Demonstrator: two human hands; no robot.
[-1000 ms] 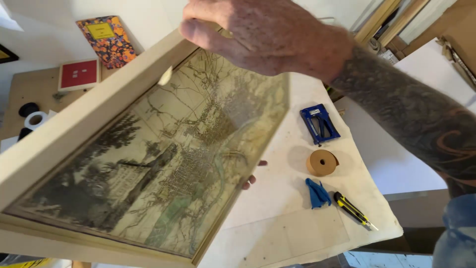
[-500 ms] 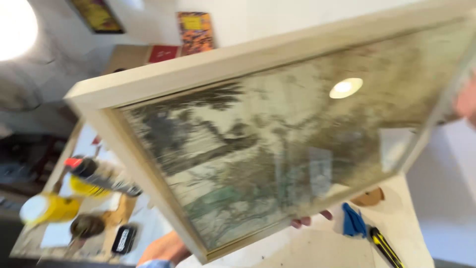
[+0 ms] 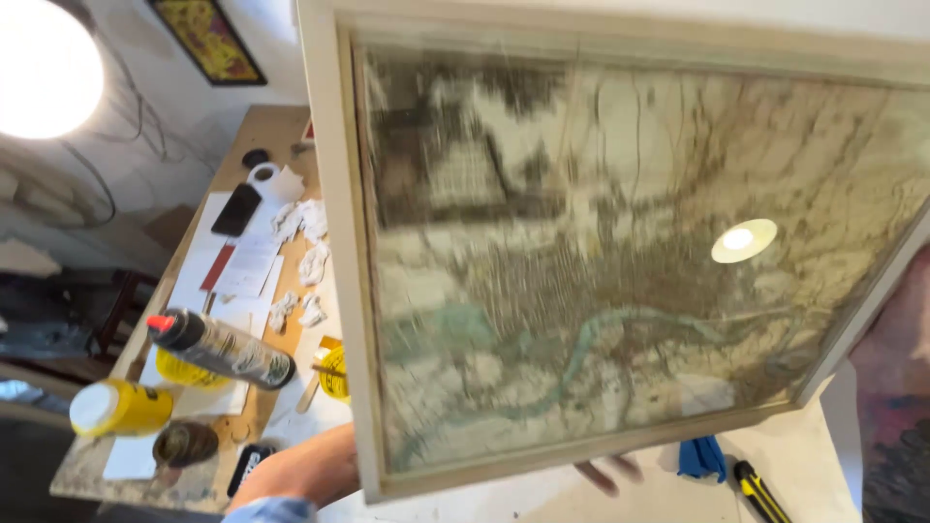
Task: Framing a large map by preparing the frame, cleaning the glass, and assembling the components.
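Observation:
A large framed map [image 3: 620,261] under glass, in a pale wooden frame, fills most of the view, lifted and tilted toward me. A round lamp reflects in its glass. My left hand [image 3: 300,472] supports the frame from beneath at its lower edge, and its fingertips show below the frame further right. My tattooed right forearm [image 3: 896,387] shows beside the frame's right side. The right hand itself is hidden behind the frame.
Beneath lies a wooden workbench [image 3: 199,484] holding a dark tube with a red tip [image 3: 218,349], a yellow bottle [image 3: 121,407], crumpled tissues [image 3: 295,221], papers and a white tape roll [image 3: 263,176]. A blue item [image 3: 702,455] and a yellow-black knife [image 3: 760,492] lie lower right. A bright lamp [image 3: 44,73] shines upper left.
The frame has been lifted off the white surface and swung up close to my face. My right hand moved from the top edge to the right side.

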